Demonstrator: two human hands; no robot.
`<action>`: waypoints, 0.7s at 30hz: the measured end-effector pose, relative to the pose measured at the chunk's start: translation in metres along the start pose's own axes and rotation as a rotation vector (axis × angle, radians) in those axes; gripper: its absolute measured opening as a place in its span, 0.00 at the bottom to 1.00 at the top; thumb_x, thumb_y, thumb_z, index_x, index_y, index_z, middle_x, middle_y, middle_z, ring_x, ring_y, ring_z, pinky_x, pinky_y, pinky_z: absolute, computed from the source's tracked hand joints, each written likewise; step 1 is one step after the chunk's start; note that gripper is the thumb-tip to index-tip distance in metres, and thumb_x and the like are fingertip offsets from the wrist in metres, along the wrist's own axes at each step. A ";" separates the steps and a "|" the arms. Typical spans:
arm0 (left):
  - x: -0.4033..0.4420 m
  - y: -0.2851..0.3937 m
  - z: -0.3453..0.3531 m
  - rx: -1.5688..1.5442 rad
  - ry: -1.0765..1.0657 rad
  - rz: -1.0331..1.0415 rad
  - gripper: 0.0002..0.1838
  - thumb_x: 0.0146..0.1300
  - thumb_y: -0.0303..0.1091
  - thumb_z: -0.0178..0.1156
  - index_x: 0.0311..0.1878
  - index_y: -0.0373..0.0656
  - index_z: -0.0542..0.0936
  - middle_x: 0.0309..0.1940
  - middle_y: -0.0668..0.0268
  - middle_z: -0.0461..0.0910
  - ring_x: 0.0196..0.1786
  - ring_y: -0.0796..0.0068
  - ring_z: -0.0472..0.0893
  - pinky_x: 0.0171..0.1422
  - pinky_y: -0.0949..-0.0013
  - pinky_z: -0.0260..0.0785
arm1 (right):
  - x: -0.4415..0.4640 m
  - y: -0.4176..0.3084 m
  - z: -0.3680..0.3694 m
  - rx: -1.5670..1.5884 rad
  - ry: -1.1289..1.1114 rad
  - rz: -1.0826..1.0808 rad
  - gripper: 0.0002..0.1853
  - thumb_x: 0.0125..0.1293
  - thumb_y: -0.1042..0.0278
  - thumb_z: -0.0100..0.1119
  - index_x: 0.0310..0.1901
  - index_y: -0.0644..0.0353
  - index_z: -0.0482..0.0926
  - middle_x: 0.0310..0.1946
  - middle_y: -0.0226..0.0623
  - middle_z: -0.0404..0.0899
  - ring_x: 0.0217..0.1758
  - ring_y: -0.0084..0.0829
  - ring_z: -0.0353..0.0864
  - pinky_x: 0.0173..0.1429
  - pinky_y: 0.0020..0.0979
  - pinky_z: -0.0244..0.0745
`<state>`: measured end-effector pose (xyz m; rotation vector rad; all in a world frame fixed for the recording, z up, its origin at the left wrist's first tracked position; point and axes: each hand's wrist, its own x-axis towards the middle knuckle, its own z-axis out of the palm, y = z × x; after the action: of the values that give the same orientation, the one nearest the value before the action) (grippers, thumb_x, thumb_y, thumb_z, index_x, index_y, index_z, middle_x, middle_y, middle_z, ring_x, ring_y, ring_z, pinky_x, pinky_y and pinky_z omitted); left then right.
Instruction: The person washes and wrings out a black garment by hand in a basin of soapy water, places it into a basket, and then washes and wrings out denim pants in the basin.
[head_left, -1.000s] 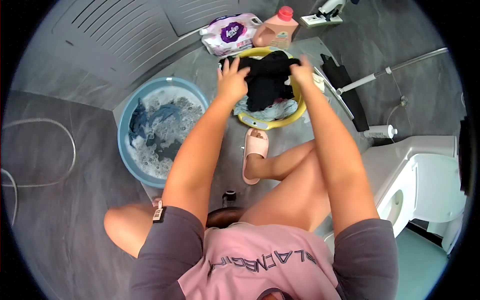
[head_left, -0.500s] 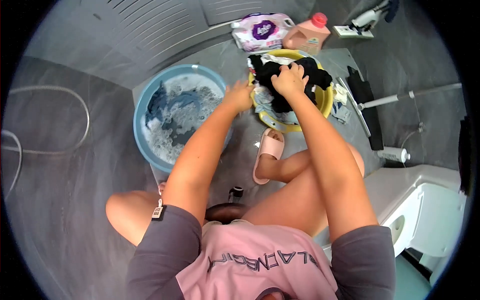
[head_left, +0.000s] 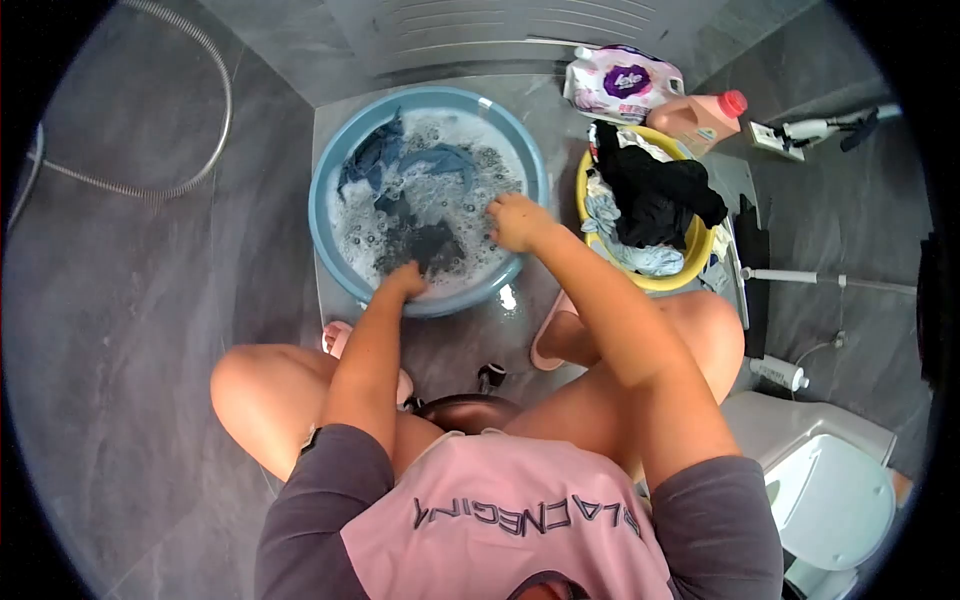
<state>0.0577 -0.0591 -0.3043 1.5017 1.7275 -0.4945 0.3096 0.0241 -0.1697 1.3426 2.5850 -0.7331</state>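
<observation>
Blue garment (head_left: 372,158) lies in the sudsy basin (head_left: 425,97).
It stretches crosswise beyond both, nearer the right hand (head_left: 518,222) than the left hand (head_left: 408,281); whether either grip is clenched or released cannot be told.

From here the tub (head_left: 537,170) looks smooth plastic, the soaked garment (head_left: 372,160) matt, rumpled cloth, and the hose (head_left: 227,100) ribbed, shiny metal.

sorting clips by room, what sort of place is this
Most likely a bathroom: a toilet stands at the lower right, and what looks like a shower hose curves at the upper left. A blue basin holds sudsy water.
</observation>
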 end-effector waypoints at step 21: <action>0.019 0.004 0.009 -1.611 0.028 -0.372 0.24 0.54 0.40 0.59 0.51 0.37 0.73 0.49 0.55 0.76 0.52 0.58 0.76 0.55 0.55 0.67 | 0.093 -0.027 0.192 1.338 0.228 0.587 0.20 0.51 0.65 0.64 0.43 0.64 0.73 0.39 0.44 0.78 0.42 0.39 0.77 0.48 0.37 0.70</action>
<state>0.0644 -0.0518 -0.3235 0.0244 1.5977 0.6786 0.2139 -0.0131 -0.3588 2.3502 1.4025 -2.3953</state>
